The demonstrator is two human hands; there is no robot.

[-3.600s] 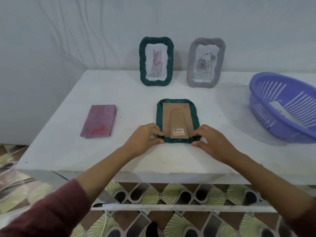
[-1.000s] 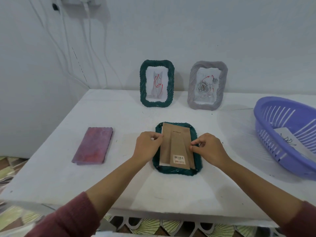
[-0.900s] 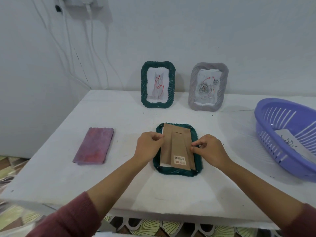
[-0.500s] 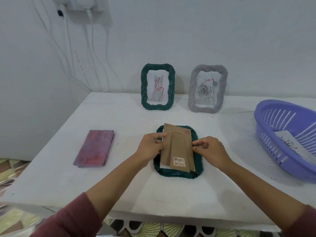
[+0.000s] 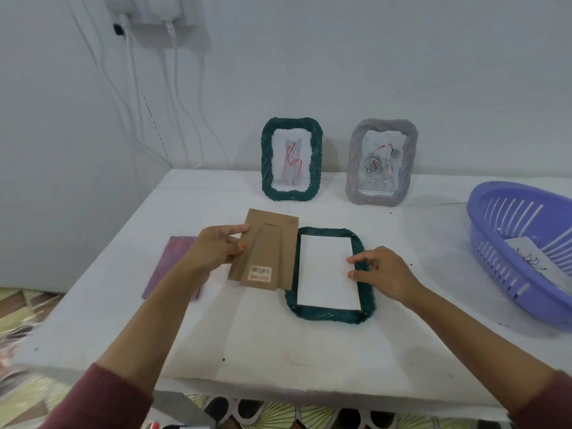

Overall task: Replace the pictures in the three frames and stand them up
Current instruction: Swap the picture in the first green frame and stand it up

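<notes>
Fingers of left hand [image 5: 213,252] pinching cardboard backing [image 5: 266,252], lifted off to 9 o'clock of face-down green frame [image 5: 329,274]; right hand [image 5: 382,274] fingertips flat on white picture back [image 5: 325,270].

One frame opened, old picture not yet out; green standing frame [image 5: 291,159] at 12 o'clock, grey frame [image 5: 382,162] at 1 o'clock untouched. Replacement sheet [image 5: 526,258] waiting in purple basket [image 5: 495,243] at 3 o'clock. Half a second back, backing sat on the frame.
</notes>
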